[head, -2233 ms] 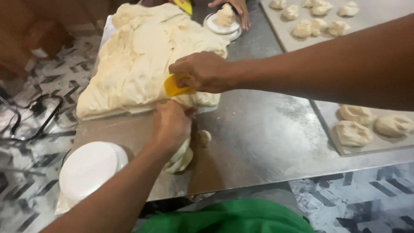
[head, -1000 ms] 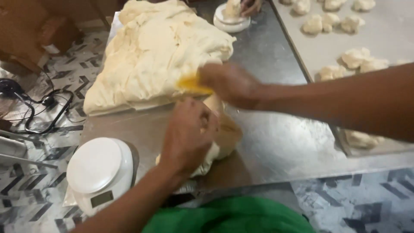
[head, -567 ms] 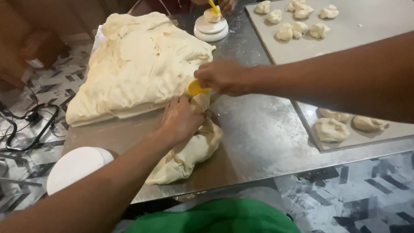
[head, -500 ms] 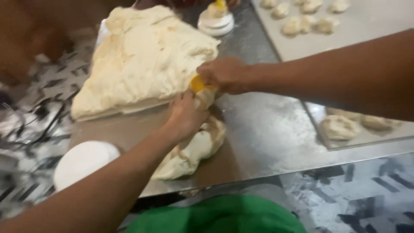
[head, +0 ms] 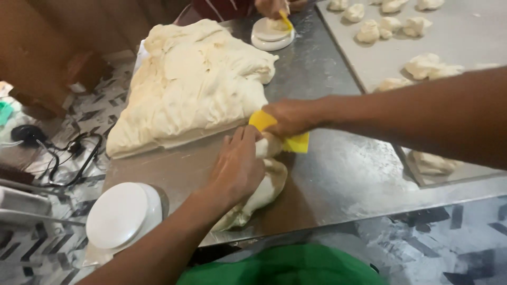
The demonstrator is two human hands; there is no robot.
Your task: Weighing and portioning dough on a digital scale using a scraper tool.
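The left hand (head: 237,166) is lying palm down on a long strip of dough (head: 259,192), its fingers curled over the strip's upper end and grasping it against the steel surface (head: 343,174). The strip is running from that hand down toward the near edge of the surface, just below the big dough mass (head: 195,87), which is sitting on the far left part of the surface and is separate from the strip or barely touching it; the exact join is hidden by the hands. The right hand (head: 290,116) is reaching in from the right, clenched around a yellow scraper (head: 296,142), whose blade is pressing down at the strip's top end, right beside the left fingers. A white round scale (head: 120,215) is standing at the near left corner of the surface, well apart from the strip. At the far edge a second white scale (head: 270,37) is carrying a small dough piece, with another person's hand (head: 272,6) holding a yellow scraper over it. To the right, a grey tray (head: 454,37) is holding several small dough portions (head: 369,31), and another portion is lying on a lower tray near the right forearm. A green garment (head: 285,266) is showing at the bottom edge.
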